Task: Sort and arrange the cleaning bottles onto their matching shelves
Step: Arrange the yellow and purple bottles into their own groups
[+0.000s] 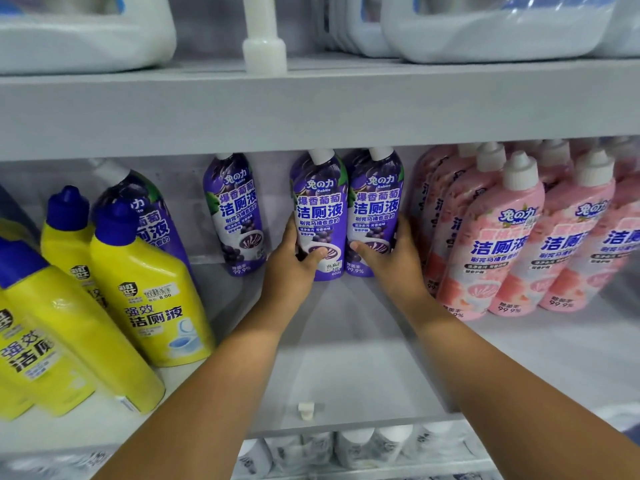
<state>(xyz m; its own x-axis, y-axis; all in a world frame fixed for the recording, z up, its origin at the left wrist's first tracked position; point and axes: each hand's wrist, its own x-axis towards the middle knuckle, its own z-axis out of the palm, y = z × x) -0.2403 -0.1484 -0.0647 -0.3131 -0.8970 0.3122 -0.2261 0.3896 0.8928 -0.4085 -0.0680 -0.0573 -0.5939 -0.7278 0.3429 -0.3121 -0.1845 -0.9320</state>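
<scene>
While both purple bottles stand upright at the shelf [346, 358] back, the left one [320, 216] is gripped by the left hand [294, 261], the right one [375, 213] by the right hand [391, 258]. Yellow bottles [138, 289] are held at shelf left, pink bottles [512, 237] at right; the pair is touching between them.

From my remote station I find the frame evenly and brightly lit, with a cool, diffuse cast and no hard-edged shadows. Soft shade sits under the grey upper shelf board [311, 109] and behind the purple grape-label bottles [320, 216]. Glare streaks the glossy yellow plastic bottles with blue caps [138, 285] and the clear wrap on the white jugs [502, 26] above. Wide-angle distortion bows the shelf edges and leans the outer pink bottles [512, 237]. Focus is sharpest at centre; the white bottles [349, 448] below are blurred.
</scene>
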